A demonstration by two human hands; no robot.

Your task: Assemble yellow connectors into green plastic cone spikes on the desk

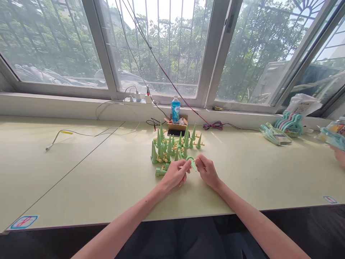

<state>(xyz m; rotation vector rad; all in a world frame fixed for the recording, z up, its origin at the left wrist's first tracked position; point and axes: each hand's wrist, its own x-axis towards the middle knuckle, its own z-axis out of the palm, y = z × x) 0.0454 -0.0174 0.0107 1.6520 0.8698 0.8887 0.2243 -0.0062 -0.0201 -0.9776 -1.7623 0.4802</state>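
Observation:
A green plastic watering spike [192, 164], its point tilted down and to the right, is held just above the table between my hands. My left hand [176, 172] pinches its side with thumb and fingers. On the other side my right hand [206, 169] is closed, its fingertips at a small yellowish piece [195, 160], probably the spike's valve, mostly hidden by the fingers. Just beyond, several more green spikes [169, 145] with yellow valves stand in a cluster, points up. Near my left hand, another green spike [161, 172] lies on its side.
Behind the cluster, a blue bottle [175, 110] stands by a small cardboard box [183, 122] and a dark phone [175, 132]. Coiled cables [214, 125] lie near the sill. Packed hangers [288, 124] are at right, near another person's hand [338, 155]. A loose cable [58, 135] lies left.

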